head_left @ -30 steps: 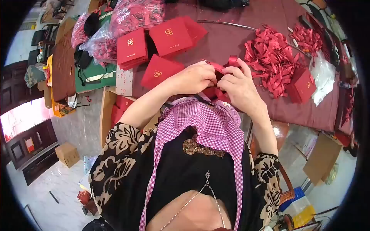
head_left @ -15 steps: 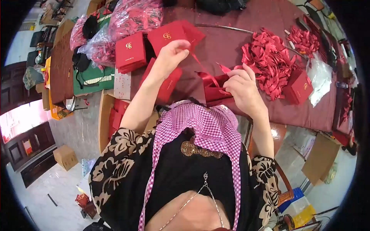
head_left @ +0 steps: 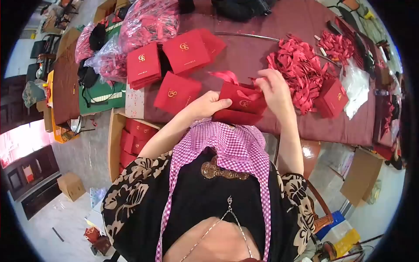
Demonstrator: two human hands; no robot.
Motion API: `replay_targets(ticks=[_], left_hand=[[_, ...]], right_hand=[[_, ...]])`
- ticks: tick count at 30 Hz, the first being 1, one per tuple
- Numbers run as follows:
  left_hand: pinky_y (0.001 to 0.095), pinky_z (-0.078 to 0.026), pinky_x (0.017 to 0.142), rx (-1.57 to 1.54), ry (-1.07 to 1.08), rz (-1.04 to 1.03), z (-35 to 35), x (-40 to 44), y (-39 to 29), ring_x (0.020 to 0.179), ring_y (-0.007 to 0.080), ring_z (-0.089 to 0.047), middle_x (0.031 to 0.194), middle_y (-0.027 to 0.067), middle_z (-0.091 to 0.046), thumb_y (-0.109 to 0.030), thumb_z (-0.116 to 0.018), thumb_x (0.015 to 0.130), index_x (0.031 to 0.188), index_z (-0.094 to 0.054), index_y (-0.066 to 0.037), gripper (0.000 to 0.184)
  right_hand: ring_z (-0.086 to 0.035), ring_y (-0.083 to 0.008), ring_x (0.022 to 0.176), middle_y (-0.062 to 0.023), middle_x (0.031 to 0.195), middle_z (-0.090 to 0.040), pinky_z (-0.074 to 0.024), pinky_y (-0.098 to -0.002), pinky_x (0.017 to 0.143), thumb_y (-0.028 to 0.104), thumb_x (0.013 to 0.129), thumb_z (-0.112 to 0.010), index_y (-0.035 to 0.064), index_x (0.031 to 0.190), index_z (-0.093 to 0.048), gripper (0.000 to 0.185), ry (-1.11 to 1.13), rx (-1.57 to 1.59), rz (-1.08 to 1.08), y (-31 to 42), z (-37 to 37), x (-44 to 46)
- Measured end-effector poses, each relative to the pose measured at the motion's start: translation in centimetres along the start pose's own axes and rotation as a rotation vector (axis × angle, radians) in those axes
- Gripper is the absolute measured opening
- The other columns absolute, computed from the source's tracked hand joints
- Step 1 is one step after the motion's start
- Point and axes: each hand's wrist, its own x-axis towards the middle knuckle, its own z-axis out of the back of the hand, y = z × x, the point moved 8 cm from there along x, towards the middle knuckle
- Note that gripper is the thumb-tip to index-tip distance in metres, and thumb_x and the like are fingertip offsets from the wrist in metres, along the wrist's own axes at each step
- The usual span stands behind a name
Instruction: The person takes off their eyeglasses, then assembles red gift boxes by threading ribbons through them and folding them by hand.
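Note:
A small red paper gift bag (head_left: 233,97) with a gold logo is at the table's front edge, a red ribbon (head_left: 225,77) trailing from its top. My left hand (head_left: 208,105) grips the bag's left side, thumb on the front face. At its upper right corner, my right hand (head_left: 276,89) has curled fingers closed on the ribbon; the fingertips are partly hidden. To the left lie a single flat red bag (head_left: 176,92) and two stacks of red bags, one nearer (head_left: 143,64) and one farther (head_left: 187,50). A heap of cut red ribbons (head_left: 297,74) is just beyond my right hand.
A red box-like bag (head_left: 331,98) and a clear plastic bag (head_left: 355,87) are at the right. Plastic sacks of ribbon (head_left: 150,24) stand at the back left. An open carton of red bags (head_left: 114,144) is below the table's left side. A metal rod (head_left: 246,35) lies across the back.
My left hand has come down from the stacks, letting go of the ribbon, and now holds the bag's left side. The bag has been raised and turned so its logo shows.

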Motion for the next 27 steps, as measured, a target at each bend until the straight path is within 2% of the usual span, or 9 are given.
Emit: replay_targets(ticks=[2, 6, 8, 9, 11, 12, 17, 25, 27], left_hand=[[0.028, -0.046, 0.086, 0.015, 0.01, 0.019, 0.3, 0.1, 0.6, 0.094, 0.0108, -0.057, 0.105, 0.0039, -0.065, -0.023, -0.052, 0.096, 0.119, -0.058, 0.002, 0.034], [0.028, -0.047, 0.086, 0.045, 0.003, 0.028, 0.4, 0.1, 0.6, 0.094, 0.0109, -0.057, 0.105, 0.0042, -0.064, -0.023, -0.052, 0.096, 0.119, -0.058, 0.002, 0.034], [0.0281, -0.047, 0.085, 0.04, -0.01, 0.02, 0.4, 0.3, 0.7, 0.094, 0.0108, -0.057, 0.105, 0.0038, -0.064, -0.023, -0.052, 0.096, 0.119, -0.058, 0.002, 0.034], [0.0281, -0.047, 0.085, 0.034, -0.031, 0.01, 0.6, 0.5, 0.7, 0.094, 0.0106, -0.057, 0.104, 0.0035, -0.064, -0.023, -0.052, 0.097, 0.119, -0.058, 0.002, 0.033], [0.0282, -0.047, 0.085, 0.002, -0.045, 0.023, 0.5, 0.3, 0.5, 0.094, 0.0103, -0.057, 0.104, 0.0032, -0.064, -0.022, -0.052, 0.097, 0.119, -0.058, 0.002, 0.033], [0.0283, -0.047, 0.084, -0.028, -0.05, 0.039, 0.5, 0.3, 0.6, 0.094, 0.01, -0.056, 0.104, 0.0029, -0.064, -0.021, -0.052, 0.097, 0.119, -0.058, 0.001, 0.032], [0.0283, -0.047, 0.085, 0.026, -0.07, 0.006, 0.1, 0.3, 0.2, 0.094, 0.0102, -0.056, 0.104, 0.0029, -0.064, -0.021, -0.051, 0.097, 0.119, -0.057, 0.001, 0.032], [0.0273, -0.046, 0.083, 0.108, -0.064, -0.035, 0.8, 0.2, 1.3, 0.092, 0.0096, -0.055, 0.1, 0.0034, -0.064, -0.021, -0.051, 0.097, 0.116, -0.058, 0.003, 0.032], [0.027, -0.046, 0.08, 0.102, -0.09, -0.02, 0.9, 0.0, 1.3, 0.088, 0.0087, -0.054, 0.096, 0.0025, -0.064, -0.022, -0.052, 0.097, 0.113, -0.059, 0.004, 0.032]], right_hand=[[-0.062, -0.0259, 0.08, -0.015, 0.087, -0.065, -0.0481, -0.0324, 0.076, 0.019, 0.089, -0.057, -0.002, 0.103, -0.063, 0.026, 0.067, -0.046, -0.134, -2.2, 0.4, 0.2], [-0.062, -0.0165, 0.075, -0.0142, 0.087, -0.067, -0.0484, -0.0307, 0.073, 0.02, 0.088, -0.059, -0.0036, 0.103, -0.063, 0.028, 0.344, 0.154, -0.229, -4.2, -1.8, 0.0], [-0.063, -0.0199, 0.078, -0.0135, 0.09, -0.066, -0.0488, -0.0314, 0.073, 0.016, 0.086, -0.062, -0.0024, 0.1, -0.063, 0.023, 0.061, 0.223, -0.206, -4.0, -1.0, 0.0], [-0.062, -0.0231, 0.084, -0.0114, 0.091, -0.064, -0.0494, -0.0323, 0.07, 0.012, 0.081, -0.066, 0.0003, 0.095, -0.064, 0.018, -0.159, 0.024, -0.04, -1.9, 0.9, 0.3], [-0.059, -0.0257, 0.09, -0.009, 0.092, -0.062, -0.0482, -0.0345, 0.074, 0.01, 0.076, -0.07, 0.0033, 0.089, -0.063, 0.017, -0.202, 0.054, 0.029, 1.0, 1.7, -0.1], [-0.057, -0.026, 0.092, -0.0072, 0.092, -0.061, -0.0448, -0.0363, 0.08, 0.01, 0.071, -0.073, 0.0055, 0.086, -0.062, 0.019, -0.183, -0.077, 0.274, 2.6, 0.9, -0.7], [-0.052, -0.0264, 0.099, -0.0061, 0.097, -0.056, -0.0368, -0.0407, 0.088, 0.012, 0.07, -0.072, 0.0087, 0.084, -0.061, 0.018, -0.096, -0.227, 0.39, 4.2, -1.7, -2.5], [-0.052, -0.0281, 0.102, -0.006, 0.098, -0.056, -0.0381, -0.0423, 0.088, 0.009, 0.065, -0.073, 0.0083, 0.079, -0.062, 0.017, -0.081, -0.174, 0.37, 3.0, -0.3, -2.8], [-0.054, -0.0277, 0.098, -0.0068, 0.094, -0.06, -0.0398, -0.0409, 0.087, 0.01, 0.066, -0.073, 0.0072, 0.08, -0.064, 0.018, -0.009, 0.053, 0.259, 1.4, -0.1, -2.1]])
